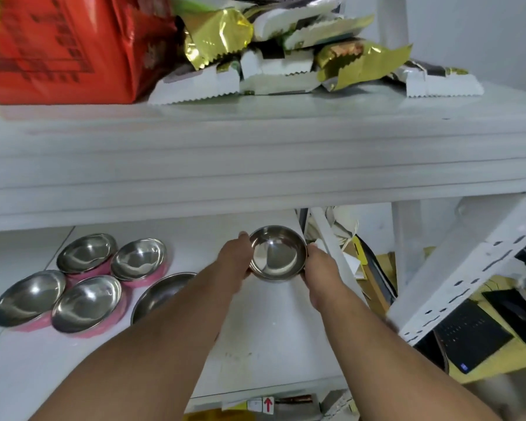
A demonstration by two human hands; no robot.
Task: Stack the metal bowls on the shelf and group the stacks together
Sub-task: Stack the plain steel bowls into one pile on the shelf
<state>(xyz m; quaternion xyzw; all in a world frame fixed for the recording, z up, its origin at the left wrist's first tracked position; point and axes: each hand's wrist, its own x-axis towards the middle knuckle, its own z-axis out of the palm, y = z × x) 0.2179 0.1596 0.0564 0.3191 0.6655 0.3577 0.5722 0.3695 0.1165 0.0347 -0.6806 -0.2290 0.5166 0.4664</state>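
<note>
White shelf (255,344) bearing five bowls (87,284) at left. Left hand (236,259) and right hand (319,265) clasp a small bowl stack (277,253) at right; keep level, slide leftward beside the group.

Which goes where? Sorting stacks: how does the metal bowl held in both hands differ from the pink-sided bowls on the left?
The held plain steel bowl has no pink; the pink-sided metal bowls do. It is gripped between left hand and right hand; they rest untouched. It sits apart; they cluster. All have shiny round interiors.
</note>
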